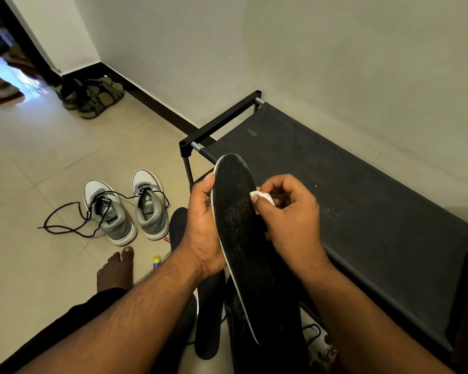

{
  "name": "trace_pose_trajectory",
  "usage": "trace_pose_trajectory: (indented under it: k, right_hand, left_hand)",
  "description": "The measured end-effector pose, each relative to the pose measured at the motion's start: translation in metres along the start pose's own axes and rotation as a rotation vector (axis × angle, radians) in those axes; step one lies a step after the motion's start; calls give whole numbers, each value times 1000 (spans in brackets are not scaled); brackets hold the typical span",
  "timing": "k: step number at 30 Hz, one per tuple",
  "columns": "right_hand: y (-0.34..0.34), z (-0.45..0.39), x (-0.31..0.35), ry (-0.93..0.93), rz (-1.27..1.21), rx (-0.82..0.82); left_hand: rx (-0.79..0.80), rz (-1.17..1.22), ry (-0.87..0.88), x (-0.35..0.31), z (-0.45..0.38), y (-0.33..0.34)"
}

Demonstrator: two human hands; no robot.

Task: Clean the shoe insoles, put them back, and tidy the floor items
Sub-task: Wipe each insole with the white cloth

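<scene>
Black, dust-speckled insole (235,225), white-edged

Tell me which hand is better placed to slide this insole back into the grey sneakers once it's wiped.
Probably the left hand: it already grips the insole, and the grey sneakers sit on the floor to its side. The right hand is pinching the white wipe.

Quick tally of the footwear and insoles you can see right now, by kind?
Grey sneakers: 2
Dark sandals: 2, overlapping, so approximate
Black insoles: 3, one held, two lower down
Total: 7
</scene>
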State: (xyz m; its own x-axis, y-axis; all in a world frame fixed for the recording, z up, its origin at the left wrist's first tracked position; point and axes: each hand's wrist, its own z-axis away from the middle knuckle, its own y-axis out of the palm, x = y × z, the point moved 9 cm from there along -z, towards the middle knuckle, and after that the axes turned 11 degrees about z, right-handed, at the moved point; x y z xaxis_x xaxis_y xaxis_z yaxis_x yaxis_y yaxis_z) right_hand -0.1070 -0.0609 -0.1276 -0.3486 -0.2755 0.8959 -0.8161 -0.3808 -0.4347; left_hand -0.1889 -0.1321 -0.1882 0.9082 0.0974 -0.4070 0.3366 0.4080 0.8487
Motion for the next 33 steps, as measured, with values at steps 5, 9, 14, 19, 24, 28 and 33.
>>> trace_pose_trajectory:
  k: [5, 9, 14, 19, 24, 28, 33]
  right_hand:
    - [29, 24, 39, -197, -53, 170]
    - [12, 9, 22, -121, -5, 86]
    - [-4, -2, -2, -13, 17, -15]
    - [21, 14, 27, -175, 2, 106]
    - [-4, -1, 3, -70, 56, -23]
    - [-10, 1, 0, -39, 43, -8]
    - [-5, 5, 21, -24, -50, 198]
  left_hand:
    - [-39, -8, 48, -5, -1, -6]
    - [15, -4, 35, -2, -1, 3]
    - [40, 3, 14, 1, -2, 8]
    - [6, -30, 50, -5, -2, 0]
    - [38, -45, -14, 2, 0, 6]
    - [63, -28, -43, 2, 2, 13]
    - [67, -11, -129, 11, 4, 13]
